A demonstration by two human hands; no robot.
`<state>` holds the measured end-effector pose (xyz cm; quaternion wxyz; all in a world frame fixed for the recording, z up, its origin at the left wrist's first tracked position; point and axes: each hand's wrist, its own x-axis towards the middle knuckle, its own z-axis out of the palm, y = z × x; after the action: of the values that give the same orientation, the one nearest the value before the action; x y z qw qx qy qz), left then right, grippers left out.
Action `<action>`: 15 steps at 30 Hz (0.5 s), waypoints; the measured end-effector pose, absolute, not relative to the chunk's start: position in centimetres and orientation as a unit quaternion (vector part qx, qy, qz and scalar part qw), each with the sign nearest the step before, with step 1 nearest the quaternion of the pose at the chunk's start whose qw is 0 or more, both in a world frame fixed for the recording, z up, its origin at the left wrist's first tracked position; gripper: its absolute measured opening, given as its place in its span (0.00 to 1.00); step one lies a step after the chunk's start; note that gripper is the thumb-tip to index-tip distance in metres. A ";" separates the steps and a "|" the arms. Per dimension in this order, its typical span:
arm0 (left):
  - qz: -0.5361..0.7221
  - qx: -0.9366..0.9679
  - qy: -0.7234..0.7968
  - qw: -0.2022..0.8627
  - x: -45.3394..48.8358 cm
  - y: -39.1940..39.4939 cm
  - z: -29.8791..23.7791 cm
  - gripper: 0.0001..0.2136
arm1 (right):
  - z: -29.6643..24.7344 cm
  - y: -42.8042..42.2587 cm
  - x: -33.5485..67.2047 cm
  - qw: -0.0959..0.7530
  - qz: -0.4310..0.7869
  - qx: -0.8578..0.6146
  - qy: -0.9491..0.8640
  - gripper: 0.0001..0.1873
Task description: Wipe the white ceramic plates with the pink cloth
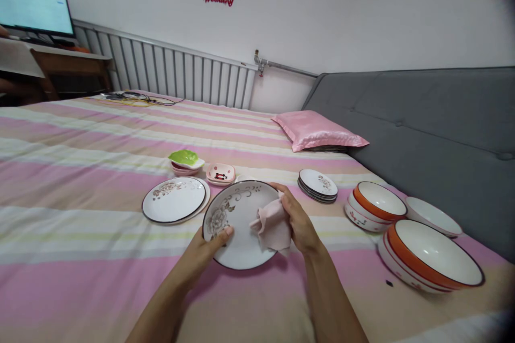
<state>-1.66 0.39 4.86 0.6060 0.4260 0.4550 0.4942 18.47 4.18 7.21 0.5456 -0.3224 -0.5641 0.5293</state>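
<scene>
A white plate [241, 214] with a dark rim and a brown flower pattern is held up over the bed, tilted toward me. My left hand [207, 249] grips its lower left edge, with the thumb on the face of the plate. In my right hand [296, 222] is a pale pink cloth [274, 225], pressed against the plate's right side; some of those fingers are hidden behind the plate and cloth. Just left of the held plate lies another flowered plate [173, 201], resting on a second one.
Behind are a green leaf-shaped dish [185, 158] and a pink cartoon dish [220, 173]. Small stacked plates [317, 183] lie to the right, beside orange-rimmed bowls [380, 201] and a larger orange bowl [438, 252]. A pink pillow [319, 128] rests by the grey headboard [418, 112].
</scene>
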 end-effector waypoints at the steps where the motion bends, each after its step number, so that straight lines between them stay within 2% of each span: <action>1: 0.492 0.429 0.456 0.605 -1.7 0.4 4.9 0.31 | 7.2 4.2 18.5 0.540 0.509 -0.335 -0.580 0.20; 5: 0.479 0.454 0.455 0.598 -1.7 0.3 4.8 0.29 | 7.1 4.4 18.6 0.526 0.445 -0.367 -0.624 0.17; 10: 0.458 0.481 0.445 0.601 -1.7 0.3 4.8 0.28 | 7.1 4.6 18.6 0.508 0.440 -0.375 -0.638 0.13; 15: 0.467 0.456 0.450 0.610 -1.5 0.3 4.8 0.29 | 7.1 4.6 18.6 0.506 0.440 -0.382 -0.636 0.13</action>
<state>-1.53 0.25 4.77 0.6095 0.4565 0.4496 0.4669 18.61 4.59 7.13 0.5056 -0.3816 -0.6364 0.4401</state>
